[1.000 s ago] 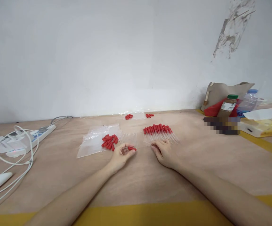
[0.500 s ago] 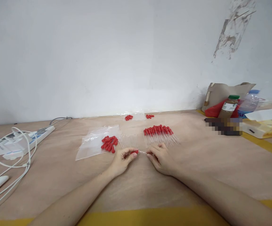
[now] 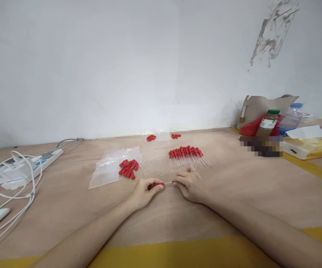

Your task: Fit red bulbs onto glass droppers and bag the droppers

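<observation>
Between finger and thumb, my left hand (image 3: 144, 191) pinches a red rubber dropper bulb (image 3: 159, 184). A thin clear dropper tube (image 3: 168, 183) runs from the bulb's mouth to the fingertips of my right hand (image 3: 189, 184), which is closed on it. How deep the tube sits in the bulb I cannot tell. Behind my left hand are a pile of loose red bulbs (image 3: 129, 168) on a clear plastic bag (image 3: 102, 173) and a row of bare clear tubes (image 3: 152, 166). Beyond my right hand lies a row of droppers with red bulbs fitted (image 3: 187, 155).
Small groups of red bulbs (image 3: 151, 137) lie near the wall. At left is a power strip (image 3: 35, 169) with tangled white cables (image 3: 32, 193). A green-capped bottle (image 3: 268, 123), a beige bag (image 3: 253, 106) and a tissue pack (image 3: 311, 145) stand at right.
Both hands stay on the bulb and tube, which now sit slightly lower in view. The camera view has shifted a little; the things on the table have not visibly moved.
</observation>
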A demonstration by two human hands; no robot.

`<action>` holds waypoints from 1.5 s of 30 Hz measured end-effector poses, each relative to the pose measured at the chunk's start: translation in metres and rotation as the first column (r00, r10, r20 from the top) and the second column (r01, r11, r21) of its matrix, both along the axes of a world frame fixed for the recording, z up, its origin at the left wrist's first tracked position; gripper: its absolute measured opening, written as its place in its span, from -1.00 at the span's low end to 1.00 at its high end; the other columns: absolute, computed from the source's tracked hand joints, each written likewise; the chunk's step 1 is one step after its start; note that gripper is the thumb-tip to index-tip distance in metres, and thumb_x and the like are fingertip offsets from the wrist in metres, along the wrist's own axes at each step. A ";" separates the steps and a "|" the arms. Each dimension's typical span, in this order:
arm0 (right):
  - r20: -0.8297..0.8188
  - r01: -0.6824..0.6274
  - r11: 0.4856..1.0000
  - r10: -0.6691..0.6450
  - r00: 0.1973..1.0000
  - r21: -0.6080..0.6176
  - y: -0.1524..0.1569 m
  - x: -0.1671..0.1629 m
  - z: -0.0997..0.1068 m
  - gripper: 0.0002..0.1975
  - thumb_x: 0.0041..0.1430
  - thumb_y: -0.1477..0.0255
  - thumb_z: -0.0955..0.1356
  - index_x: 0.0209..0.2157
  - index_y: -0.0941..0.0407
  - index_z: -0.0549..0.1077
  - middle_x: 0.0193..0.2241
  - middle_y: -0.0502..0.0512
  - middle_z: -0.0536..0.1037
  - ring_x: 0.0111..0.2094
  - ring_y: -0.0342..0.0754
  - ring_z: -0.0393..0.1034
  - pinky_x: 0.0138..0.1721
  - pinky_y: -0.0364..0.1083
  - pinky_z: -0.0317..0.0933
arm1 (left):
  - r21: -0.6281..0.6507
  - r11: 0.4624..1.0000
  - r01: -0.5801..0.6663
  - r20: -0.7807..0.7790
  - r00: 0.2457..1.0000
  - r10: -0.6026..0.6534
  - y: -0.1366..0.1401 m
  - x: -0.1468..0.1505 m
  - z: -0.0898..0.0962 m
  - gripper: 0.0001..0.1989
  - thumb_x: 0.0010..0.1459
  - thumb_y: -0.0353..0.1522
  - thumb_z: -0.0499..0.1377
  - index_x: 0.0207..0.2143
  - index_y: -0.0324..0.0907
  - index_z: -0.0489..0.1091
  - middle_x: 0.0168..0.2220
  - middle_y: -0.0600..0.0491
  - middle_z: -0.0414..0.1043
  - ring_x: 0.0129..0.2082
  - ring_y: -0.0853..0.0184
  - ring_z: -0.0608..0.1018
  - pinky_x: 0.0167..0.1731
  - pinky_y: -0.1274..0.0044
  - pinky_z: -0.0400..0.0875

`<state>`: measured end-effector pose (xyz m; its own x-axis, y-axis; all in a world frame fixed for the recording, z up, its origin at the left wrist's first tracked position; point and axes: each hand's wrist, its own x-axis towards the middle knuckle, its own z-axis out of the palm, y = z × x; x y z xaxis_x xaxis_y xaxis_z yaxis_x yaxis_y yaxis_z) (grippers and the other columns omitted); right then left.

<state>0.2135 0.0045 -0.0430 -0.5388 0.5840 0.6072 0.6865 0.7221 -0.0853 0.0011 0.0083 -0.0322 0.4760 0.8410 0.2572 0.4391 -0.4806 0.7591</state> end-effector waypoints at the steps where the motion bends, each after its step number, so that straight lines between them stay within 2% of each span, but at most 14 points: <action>1: 0.011 0.004 1.000 -0.004 1.000 0.016 -0.001 -0.001 0.000 -0.81 0.14 0.51 0.19 -0.42 0.12 0.41 -0.49 0.02 0.44 -0.49 -0.19 0.19 -0.31 -0.08 -0.16 | 0.021 1.000 0.004 -0.013 1.000 -0.004 -0.001 0.000 0.000 -0.78 0.09 -0.27 0.09 -0.34 -0.20 0.46 -0.46 0.06 0.47 -0.49 0.38 0.45 -0.48 0.59 0.30; 4: 0.012 0.014 0.999 -0.014 1.000 0.050 -0.005 -0.003 0.002 -0.80 0.12 0.51 0.19 -0.50 0.15 0.39 -0.55 0.02 0.41 -0.53 -0.19 0.13 -0.34 -0.08 -0.17 | 0.083 0.997 0.006 -0.049 0.999 -0.002 -0.003 0.001 0.001 -0.80 0.09 -0.29 0.09 -0.32 -0.19 0.45 -0.42 0.06 0.46 -0.46 0.38 0.44 -0.45 0.59 0.31; 8: -0.030 0.017 1.000 -0.016 0.999 0.026 -0.009 -0.007 0.004 -0.77 0.12 0.50 0.18 -0.56 0.18 0.34 -0.59 0.01 0.40 -0.57 -0.21 0.10 -0.37 -0.10 -0.17 | 0.145 0.989 0.022 -0.094 0.996 -0.009 -0.006 0.002 0.002 -0.79 0.11 -0.29 0.06 -0.32 -0.20 0.43 -0.44 0.06 0.43 -0.49 0.39 0.42 -0.48 0.60 0.29; 17: 0.009 -0.019 0.999 0.020 1.000 -0.041 -0.010 -0.013 0.004 -0.77 0.13 0.49 0.18 -0.55 0.15 0.35 -0.60 -0.02 0.42 -0.59 -0.21 0.15 -0.37 -0.11 -0.12 | 0.240 0.964 0.110 -0.192 0.979 -0.064 -0.010 0.005 0.008 -0.81 0.13 -0.34 0.04 -0.33 -0.20 0.42 -0.42 0.03 0.42 -0.42 0.35 0.43 -0.38 0.55 0.32; 20: 0.048 -0.021 0.998 0.023 0.999 -0.054 -0.009 -0.012 0.007 -0.78 0.15 0.47 0.18 -0.52 0.15 0.36 -0.56 0.00 0.44 -0.56 -0.19 0.19 -0.37 -0.12 -0.09 | 0.278 0.950 0.143 -0.202 0.976 -0.088 -0.007 0.003 0.010 -0.81 0.15 -0.34 0.03 -0.32 -0.19 0.43 -0.41 0.02 0.43 -0.41 0.35 0.44 -0.36 0.54 0.32; 24: 0.073 0.022 0.999 -0.019 0.997 -0.043 -0.012 -0.010 0.015 -0.79 0.16 0.45 0.18 -0.46 0.14 0.40 -0.47 0.05 0.45 -0.42 -0.13 0.24 -0.35 -0.11 -0.08 | 0.335 0.936 0.106 -0.134 0.989 -0.064 -0.001 -0.002 0.011 -0.79 0.16 -0.32 0.04 -0.27 -0.16 0.43 -0.32 -0.01 0.45 -0.34 0.33 0.46 -0.30 0.51 0.33; 30: 0.141 0.038 0.999 -0.041 0.989 0.022 -0.014 -0.006 0.019 -0.82 0.11 0.45 0.24 -0.50 0.10 0.42 -0.51 0.02 0.42 -0.38 -0.12 0.18 -0.35 -0.07 -0.15 | 0.298 0.945 0.133 -0.200 0.977 -0.075 0.001 -0.009 0.008 -0.79 0.15 -0.31 0.05 -0.26 -0.16 0.44 -0.37 0.01 0.48 -0.37 0.33 0.48 -0.32 0.53 0.34; 37: 0.190 0.010 0.981 -0.048 0.981 0.196 -0.014 -0.003 0.015 -0.82 0.11 0.48 0.24 -0.54 0.15 0.38 -0.55 0.04 0.39 -0.39 -0.12 0.16 -0.37 -0.06 -0.18 | 0.202 0.979 0.034 -0.145 0.989 -0.005 -0.001 -0.008 -0.002 -0.83 0.11 -0.30 0.08 -0.36 -0.15 0.44 -0.38 0.05 0.48 -0.37 0.33 0.49 -0.34 0.55 0.35; 45: 0.272 -0.056 0.941 -0.039 0.961 0.333 -0.014 0.000 0.011 -0.75 0.17 0.58 0.15 -0.51 0.16 0.36 -0.56 0.05 0.38 -0.41 -0.12 0.11 -0.35 -0.05 -0.15 | 0.155 0.987 0.038 -0.142 0.990 -0.016 -0.002 -0.009 -0.001 -0.83 0.13 -0.32 0.05 -0.35 -0.17 0.42 -0.37 0.07 0.49 -0.38 0.35 0.49 -0.36 0.58 0.33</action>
<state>0.2138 -0.0095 -0.0319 -0.7140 0.3671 0.5962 0.6428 0.6812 0.3503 -0.0084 0.0065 -0.0329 0.5384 0.7819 0.3141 0.5213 -0.6020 0.6049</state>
